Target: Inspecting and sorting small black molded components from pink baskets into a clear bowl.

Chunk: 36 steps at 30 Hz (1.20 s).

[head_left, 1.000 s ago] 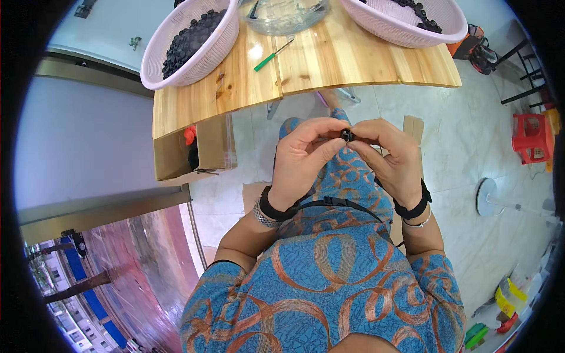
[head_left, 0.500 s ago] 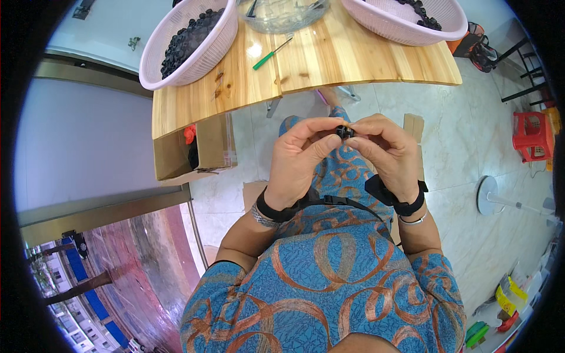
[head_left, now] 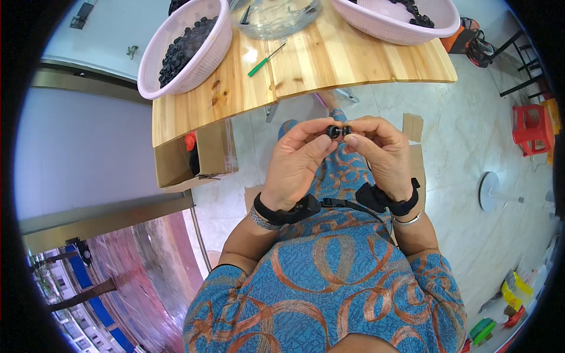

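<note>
My hands meet over my lap, just in front of the table edge. My left hand (head_left: pixel 297 157) pinches a small round black part (head_left: pixel 333 132) between thumb and fingers. A second small dark part (head_left: pixel 347 130) sits in the pinch of my right hand (head_left: pixel 384 152). The two parts lie side by side with a narrow space between them; whether something thin still links them, I cannot tell. Fingertips cover much of both. Both wrists wear black straps.
On the wooden table (head_left: pixel 353 59) lie a green-handled screwdriver (head_left: pixel 259 66), a clear bowl (head_left: pixel 279 28) with tools, and two pink baskets, left (head_left: pixel 203 65) and right (head_left: pixel 406 34), holding black parts. A cardboard box (head_left: pixel 219 154) stands beneath; a red stool (head_left: pixel 529 126) stands at right.
Half a second ago the fingertips were close together around what looked like one black piece. Now the fingertips have drawn slightly apart, and two parts show separately.
</note>
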Each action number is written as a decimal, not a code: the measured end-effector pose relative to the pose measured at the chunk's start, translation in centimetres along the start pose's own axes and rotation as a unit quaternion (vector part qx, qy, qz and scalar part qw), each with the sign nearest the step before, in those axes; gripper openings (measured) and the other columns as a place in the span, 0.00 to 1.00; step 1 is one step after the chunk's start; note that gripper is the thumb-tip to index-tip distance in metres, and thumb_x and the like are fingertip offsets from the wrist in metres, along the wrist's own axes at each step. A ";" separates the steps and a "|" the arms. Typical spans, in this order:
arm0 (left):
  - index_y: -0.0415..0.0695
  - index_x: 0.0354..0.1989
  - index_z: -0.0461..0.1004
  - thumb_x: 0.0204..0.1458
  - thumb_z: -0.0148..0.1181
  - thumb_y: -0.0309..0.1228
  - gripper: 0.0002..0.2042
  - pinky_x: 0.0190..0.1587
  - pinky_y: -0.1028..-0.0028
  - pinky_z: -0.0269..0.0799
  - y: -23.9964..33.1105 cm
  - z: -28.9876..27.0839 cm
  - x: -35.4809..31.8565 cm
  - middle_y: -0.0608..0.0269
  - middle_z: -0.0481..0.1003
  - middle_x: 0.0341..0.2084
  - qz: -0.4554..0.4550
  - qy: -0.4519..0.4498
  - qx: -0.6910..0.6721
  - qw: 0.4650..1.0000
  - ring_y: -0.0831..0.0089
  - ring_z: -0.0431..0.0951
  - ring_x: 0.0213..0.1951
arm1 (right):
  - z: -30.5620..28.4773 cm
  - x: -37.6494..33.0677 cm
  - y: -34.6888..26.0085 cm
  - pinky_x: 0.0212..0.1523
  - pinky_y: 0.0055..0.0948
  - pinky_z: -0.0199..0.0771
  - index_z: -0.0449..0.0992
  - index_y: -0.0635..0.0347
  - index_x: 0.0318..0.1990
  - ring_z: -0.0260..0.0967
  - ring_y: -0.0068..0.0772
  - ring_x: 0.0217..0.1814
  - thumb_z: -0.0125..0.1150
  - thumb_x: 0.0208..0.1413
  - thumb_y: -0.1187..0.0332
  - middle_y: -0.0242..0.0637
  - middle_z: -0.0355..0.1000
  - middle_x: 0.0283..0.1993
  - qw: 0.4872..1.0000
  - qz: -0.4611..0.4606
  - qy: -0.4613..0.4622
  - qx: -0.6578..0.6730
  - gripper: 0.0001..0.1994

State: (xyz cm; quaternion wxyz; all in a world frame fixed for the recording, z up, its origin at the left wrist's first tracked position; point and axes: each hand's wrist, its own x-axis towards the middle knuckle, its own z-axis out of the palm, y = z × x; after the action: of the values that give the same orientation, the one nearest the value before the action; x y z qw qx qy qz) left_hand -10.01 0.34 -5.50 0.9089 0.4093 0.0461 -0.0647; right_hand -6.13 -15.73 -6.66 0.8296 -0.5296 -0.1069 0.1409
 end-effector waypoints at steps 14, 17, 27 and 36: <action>0.39 0.47 0.68 0.54 0.48 0.21 0.12 0.50 0.77 0.69 -0.2 -0.6 0.2 0.59 0.70 0.44 -0.018 -0.004 -0.052 0.998 0.74 0.71 0.46 | 0.6 0.2 -0.8 0.32 0.17 0.68 0.76 0.64 0.37 0.67 0.21 0.32 0.62 0.46 0.76 0.35 0.71 0.31 0.969 -0.158 0.002 -0.192 0.09; 0.39 0.47 0.68 0.54 0.48 0.21 0.12 0.50 0.77 0.69 -0.3 -0.5 0.2 0.59 0.70 0.44 -0.014 -0.004 -0.050 0.999 0.74 0.71 0.46 | 0.8 0.2 -1.3 0.30 0.18 0.68 0.76 0.64 0.37 0.67 0.22 0.29 0.62 0.45 0.75 0.36 0.71 0.30 0.955 -0.185 0.002 -0.231 0.10; 0.38 0.47 0.67 0.54 0.48 0.21 0.11 0.50 0.76 0.69 -0.5 -0.4 0.3 0.58 0.71 0.44 -0.008 0.000 -0.031 0.999 0.73 0.71 0.45 | 0.3 0.2 -1.0 0.28 0.19 0.68 0.76 0.64 0.37 0.68 0.23 0.27 0.62 0.46 0.75 0.37 0.70 0.30 0.959 -0.180 0.004 -0.221 0.09; 0.36 0.46 0.68 0.52 0.51 0.20 0.12 0.48 0.76 0.68 -0.3 0.1 0.1 0.57 0.71 0.44 0.055 -0.003 0.072 0.996 0.73 0.71 0.44 | 0.6 0.2 -1.4 0.28 0.21 0.69 0.75 0.64 0.35 0.69 0.27 0.27 0.62 0.44 0.76 0.39 0.71 0.30 0.933 -0.226 0.008 -0.282 0.08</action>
State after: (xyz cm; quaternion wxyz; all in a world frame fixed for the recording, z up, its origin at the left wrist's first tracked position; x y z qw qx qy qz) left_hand -9.97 0.03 -5.69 0.8792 0.4758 0.0165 -0.0190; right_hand -6.01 -15.75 -5.18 0.6571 -0.7046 -0.2520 -0.0903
